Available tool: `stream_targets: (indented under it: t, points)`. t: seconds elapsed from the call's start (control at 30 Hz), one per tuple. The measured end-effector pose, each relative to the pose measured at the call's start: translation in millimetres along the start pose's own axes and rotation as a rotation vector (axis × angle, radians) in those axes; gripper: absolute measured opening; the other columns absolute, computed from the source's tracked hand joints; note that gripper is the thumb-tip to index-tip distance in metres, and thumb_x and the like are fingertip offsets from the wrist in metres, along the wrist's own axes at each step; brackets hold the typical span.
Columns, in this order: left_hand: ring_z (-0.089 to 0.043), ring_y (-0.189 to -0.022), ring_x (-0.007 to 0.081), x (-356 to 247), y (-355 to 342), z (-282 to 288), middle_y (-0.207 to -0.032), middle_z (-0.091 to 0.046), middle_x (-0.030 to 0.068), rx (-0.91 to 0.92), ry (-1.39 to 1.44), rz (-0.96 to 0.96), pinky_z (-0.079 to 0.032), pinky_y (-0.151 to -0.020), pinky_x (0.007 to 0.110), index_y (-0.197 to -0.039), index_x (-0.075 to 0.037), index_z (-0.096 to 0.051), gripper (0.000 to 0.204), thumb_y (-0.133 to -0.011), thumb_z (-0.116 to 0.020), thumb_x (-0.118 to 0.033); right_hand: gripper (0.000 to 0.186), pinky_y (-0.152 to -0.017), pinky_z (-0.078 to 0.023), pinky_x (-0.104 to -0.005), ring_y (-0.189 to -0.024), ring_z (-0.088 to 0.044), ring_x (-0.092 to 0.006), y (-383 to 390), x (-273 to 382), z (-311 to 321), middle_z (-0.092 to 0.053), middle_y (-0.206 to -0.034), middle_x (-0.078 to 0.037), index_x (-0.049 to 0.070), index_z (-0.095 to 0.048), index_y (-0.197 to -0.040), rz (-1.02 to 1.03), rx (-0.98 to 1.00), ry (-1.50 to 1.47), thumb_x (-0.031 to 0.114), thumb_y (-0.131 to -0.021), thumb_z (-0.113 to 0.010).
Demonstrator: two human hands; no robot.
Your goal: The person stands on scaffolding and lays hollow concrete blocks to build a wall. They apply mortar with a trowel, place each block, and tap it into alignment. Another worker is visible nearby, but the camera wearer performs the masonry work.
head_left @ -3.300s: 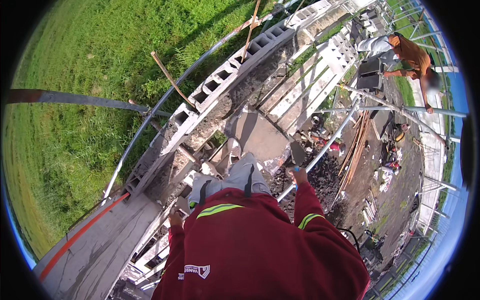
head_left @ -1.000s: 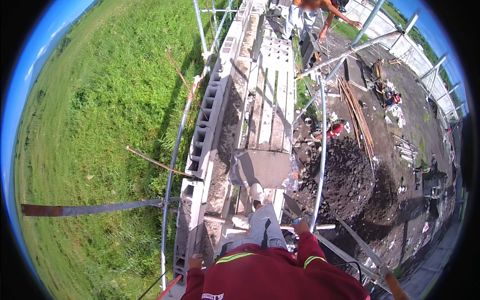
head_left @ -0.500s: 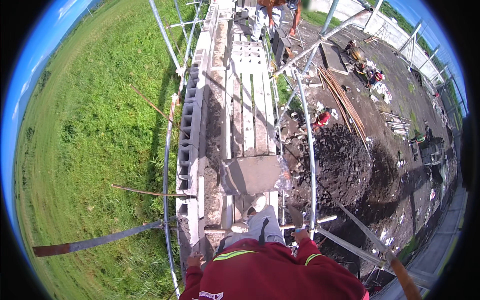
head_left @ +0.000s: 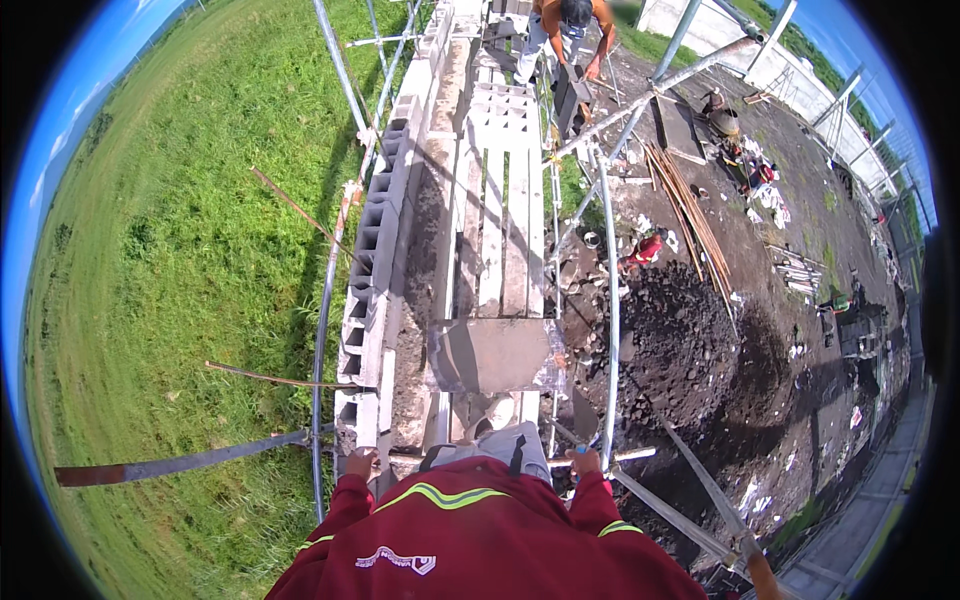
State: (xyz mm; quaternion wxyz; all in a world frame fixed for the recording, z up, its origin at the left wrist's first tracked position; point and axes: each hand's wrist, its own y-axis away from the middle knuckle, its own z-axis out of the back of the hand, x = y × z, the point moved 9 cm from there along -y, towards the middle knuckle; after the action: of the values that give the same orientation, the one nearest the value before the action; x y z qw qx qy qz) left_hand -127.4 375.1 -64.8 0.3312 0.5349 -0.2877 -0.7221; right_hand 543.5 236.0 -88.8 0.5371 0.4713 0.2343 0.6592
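My left hand (head_left: 362,463) is beside the block wall (head_left: 352,350), close to its near end; its fingers look loosely apart, with nothing visible in them. My right hand (head_left: 584,461) is closed around a blue handle, low on the right beside the scaffold. The handle seems to belong to a trowel (head_left: 579,420), whose dark blade is hard to make out against the soil. In front of my legs, a flat mortar board (head_left: 495,355) smeared with grey lies across the planks (head_left: 515,240). One light shoe (head_left: 500,411) shows at its near edge.
Scaffold pipes (head_left: 610,300) rise on both sides, and rusty bars (head_left: 280,375) jut out left over grass. Farther along the walkway a co-worker (head_left: 570,30) bends over grey blocks (head_left: 572,100). To the right lie a dark soil heap (head_left: 670,330) and long rods (head_left: 690,210).
I have leaned or stepped forward, so the board appears nearer my body. My left hand has moved up along the wall. The co-worker has bent lower over the blocks.
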Motion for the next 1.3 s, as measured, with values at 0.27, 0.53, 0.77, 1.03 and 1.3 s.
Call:
stream_targets:
  t: [0.27, 0.53, 0.77, 1.03, 1.3]
  points:
    - [-0.075, -0.086, 0.0381, -16.2, -16.4, -12.3, -0.09, -0.076, 0.0245, -0.143, -0.421, -0.231, -0.056, -0.077, 0.047, -0.112, -0.002, -0.077, 0.045, -0.088, -0.074, -0.04, 0.035, -0.035, -0.045, -0.0408, -0.041, -0.055, -0.0215, -0.1, -35.6, 7.5, -0.059, -0.058, -0.01, -0.006, -0.059, -0.096, -0.05, 0.072, 0.0, 0.018, -0.086, -0.082]
    - [-0.078, -0.076, 0.0324, 85.4, -10.7, -26.5, -0.089, -0.076, 0.0233, -0.064, -0.078, 0.102, -0.066, -0.065, 0.048, -0.111, 0.006, -0.07, 0.034, -0.091, -0.077, -0.02, 0.031, -0.037, -0.044, -0.0385, -0.04, -0.056, -0.0205, -10.9, -25.2, 15.3, -0.062, -0.058, -0.01, 0.0, -0.063, -0.07, 0.064, 0.171, 0.071, 0.02, -0.087, -0.08]
    - [-0.076, -0.064, 0.0283, 101.4, 27.6, -18.0, -0.086, -0.078, 0.0188, -0.15, 0.135, 0.149, -0.062, -0.054, 0.041, -0.106, 0.0, -0.076, 0.024, -0.09, -0.077, -0.018, 0.037, -0.04, -0.047, -0.0392, -0.04, -0.057, -0.0206, -18.8, 25.4, 28.2, -0.06, -0.053, -0.009, 0.001, -0.065, -0.064, 0.103, 0.098, 0.185, 0.028, -0.083, -0.082]
    - [-0.075, -0.065, 0.0301, 141.2, 19.1, -19.6, -0.087, -0.076, 0.0178, -0.095, 0.407, 0.17, -0.063, -0.055, 0.042, -0.11, -0.002, -0.073, 0.022, -0.091, -0.072, -0.013, 0.037, -0.045, -0.049, -0.0398, -0.045, -0.06, -0.0214, -44.6, 34.0, 20.8, -0.064, -0.058, -0.008, 0.002, -0.066, -0.067, 0.091, 0.1, 0.282, 0.03, -0.08, -0.086]
    - [-0.077, -0.073, 0.0252, 168.6, 47.7, -17.6, -0.088, -0.078, 0.0146, -0.16, 0.409, 0.252, -0.065, -0.061, 0.04, -0.11, -0.006, -0.077, 0.022, -0.091, -0.069, -0.013, 0.035, -0.048, -0.048, -0.0406, -0.048, -0.059, -0.0204, -17.5, 44.6, 4.3, -0.064, -0.062, -0.005, 0.004, -0.069, -0.072, 0.266, 0.125, 0.499, 0.033, -0.081, -0.088]
